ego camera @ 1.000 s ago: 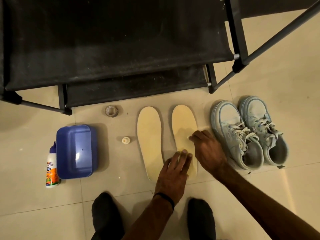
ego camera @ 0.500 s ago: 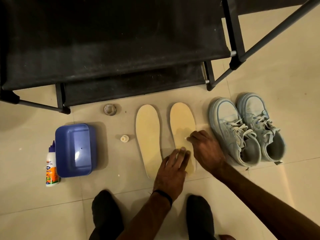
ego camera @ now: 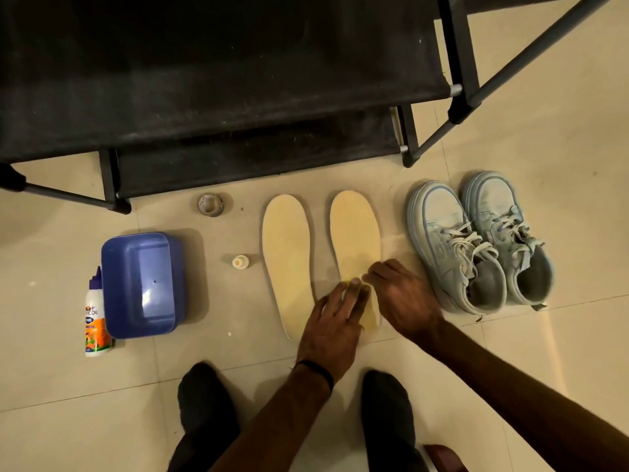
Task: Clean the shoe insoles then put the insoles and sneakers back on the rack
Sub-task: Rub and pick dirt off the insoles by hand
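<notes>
Two pale yellow insoles lie side by side on the tiled floor, the left insole (ego camera: 287, 260) and the right insole (ego camera: 354, 229). My left hand (ego camera: 335, 321) presses its straight fingers flat on the heel half of the right insole. My right hand (ego camera: 403, 296) has its fingers curled, and their tips touch the same insole just beyond my left fingertips. I see nothing held in it. A pair of light blue sneakers (ego camera: 476, 240) stands to the right of the insoles, toes toward the black fabric shoe rack (ego camera: 221, 80).
An upturned blue plastic tub (ego camera: 143, 284) and a glue bottle (ego camera: 95, 318) lie at the left. A small cap (ego camera: 240, 261) and a roll of tape (ego camera: 211, 205) sit near the left insole. My feet in dark socks (ego camera: 204, 403) are at the bottom.
My right hand's fingertips have slid a little along the right insole toward its heel, closer to my left fingertips. My left hand stays pressed in place.
</notes>
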